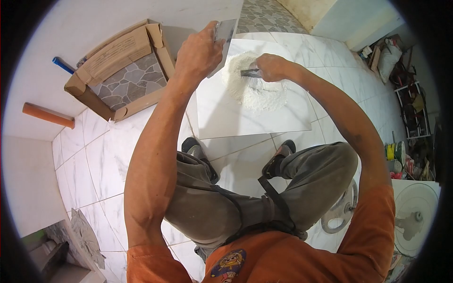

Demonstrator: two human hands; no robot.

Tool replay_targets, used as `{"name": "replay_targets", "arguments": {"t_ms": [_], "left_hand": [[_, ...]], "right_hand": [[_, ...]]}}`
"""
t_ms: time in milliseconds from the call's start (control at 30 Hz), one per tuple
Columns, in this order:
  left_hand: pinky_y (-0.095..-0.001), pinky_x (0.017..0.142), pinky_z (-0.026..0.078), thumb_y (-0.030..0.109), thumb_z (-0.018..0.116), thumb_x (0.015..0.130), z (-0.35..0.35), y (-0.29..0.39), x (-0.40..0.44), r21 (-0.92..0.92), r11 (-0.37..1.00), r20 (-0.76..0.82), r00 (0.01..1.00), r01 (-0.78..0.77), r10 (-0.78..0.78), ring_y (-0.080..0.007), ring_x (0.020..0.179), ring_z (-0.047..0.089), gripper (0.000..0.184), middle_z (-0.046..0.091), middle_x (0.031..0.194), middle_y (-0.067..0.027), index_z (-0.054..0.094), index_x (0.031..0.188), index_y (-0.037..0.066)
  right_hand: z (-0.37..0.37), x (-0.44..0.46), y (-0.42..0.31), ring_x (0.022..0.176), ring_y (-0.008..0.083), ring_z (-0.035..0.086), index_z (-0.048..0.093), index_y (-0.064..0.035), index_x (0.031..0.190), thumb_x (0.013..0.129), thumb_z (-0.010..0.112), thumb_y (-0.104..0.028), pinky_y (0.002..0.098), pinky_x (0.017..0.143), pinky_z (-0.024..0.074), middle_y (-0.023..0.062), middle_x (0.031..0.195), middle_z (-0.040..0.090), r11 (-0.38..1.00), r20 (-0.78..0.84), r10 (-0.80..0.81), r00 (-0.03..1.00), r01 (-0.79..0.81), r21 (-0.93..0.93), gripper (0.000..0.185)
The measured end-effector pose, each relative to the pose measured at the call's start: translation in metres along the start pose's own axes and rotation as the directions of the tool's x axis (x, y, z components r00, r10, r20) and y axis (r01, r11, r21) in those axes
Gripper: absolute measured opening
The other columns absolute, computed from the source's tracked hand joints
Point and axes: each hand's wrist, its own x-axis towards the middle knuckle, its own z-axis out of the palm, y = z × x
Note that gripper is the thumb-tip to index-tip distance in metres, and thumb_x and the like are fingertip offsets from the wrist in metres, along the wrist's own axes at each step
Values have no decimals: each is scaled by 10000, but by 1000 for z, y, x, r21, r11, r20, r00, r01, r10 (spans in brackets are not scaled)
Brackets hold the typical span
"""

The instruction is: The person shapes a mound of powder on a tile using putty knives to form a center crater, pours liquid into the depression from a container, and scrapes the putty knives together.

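My left hand [200, 53] is closed around a flat grey metal blade [223, 40], held tilted at the left edge of a white powder pile. My right hand [272, 68] grips a dark narrow tool [250, 73], its end at the powder. The white powder [264, 97] lies in a ring-like heap on a loose white marbled tile [222, 120], which rests on the floor in front of my feet. Both hands are near the tile's far part, on either side of the heap's top.
An open cardboard box [137, 108] with stone-pattern tile stands at the left. Beyond it are a blue-ended tool [63, 65] and an orange tube [48, 115]. Clutter, a sack [390, 61] and a white rack [400, 101] line the right side.
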Motion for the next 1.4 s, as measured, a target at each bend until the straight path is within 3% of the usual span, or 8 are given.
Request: {"name": "replay_targets", "arguments": {"t_ms": [233,367,600,800,1000,1100,1200,1400], "left_hand": [[-480,774,495,175,572,867,-1,2,-1,-6,1000,26,999,24,-24,-429,813,632,425,649,834,-268,507,1255,12],[-475,781,494,191,576,876,0,3,-2,20,1000,21,1000,15,-15,-427,831,635,430,651,871,-271,501,1255,3],[-470,780,489,226,592,890,-3,4,-1,16,1000,48,999,10,-10,-433,856,635,432,652,914,-275,497,1240,-9],[-472,771,484,224,586,894,-3,2,-1,7,1000,53,999,4,-5,-434,851,633,413,651,900,-272,504,1219,-16],[-467,779,488,226,582,896,-2,5,-1,15,1000,54,999,1,-2,-428,861,635,417,650,919,-274,502,1225,-17],[-467,788,488,229,582,897,-3,4,-2,24,1000,73,997,2,-4,-422,873,637,421,651,936,-271,501,1228,-16],[-473,792,486,232,583,896,-2,4,-2,18,1000,60,998,1,-2,-420,880,638,422,653,944,-269,501,1227,-17],[-470,812,487,245,585,896,-4,7,-1,11,1000,63,998,-5,4,-421,898,637,441,652,958,-271,498,1241,-16]], "right_hand": [[3,-38,7,1003,244,565,664,-139,1086,752,563,17,401,852,453,68,979,612,906,48,-192,980,196,-376,382],[-5,-36,27,996,260,600,662,-102,984,734,616,-40,419,835,489,78,952,650,907,-77,-146,986,103,-408,262],[7,-7,28,974,307,600,607,-36,1092,699,586,18,423,818,501,135,954,628,983,-114,24,993,-44,-178,398],[16,-24,27,964,324,620,638,-3,960,716,599,-52,429,812,512,174,969,650,981,-78,-74,994,58,-188,253],[11,-43,11,918,341,610,603,5,1028,676,552,-11,439,792,500,200,882,629,995,66,-32,997,38,-94,357],[-4,-45,8,903,362,611,607,31,1013,666,518,4,438,799,493,239,892,629,999,47,-15,999,13,40,359],[1,-30,23,888,381,614,615,47,986,657,515,-5,443,805,487,259,890,631,990,-120,29,992,-12,141,348],[15,-7,22,988,349,605,650,38,909,691,563,-69,413,836,495,202,974,644,999,-144,37,989,-34,26,258]]}}
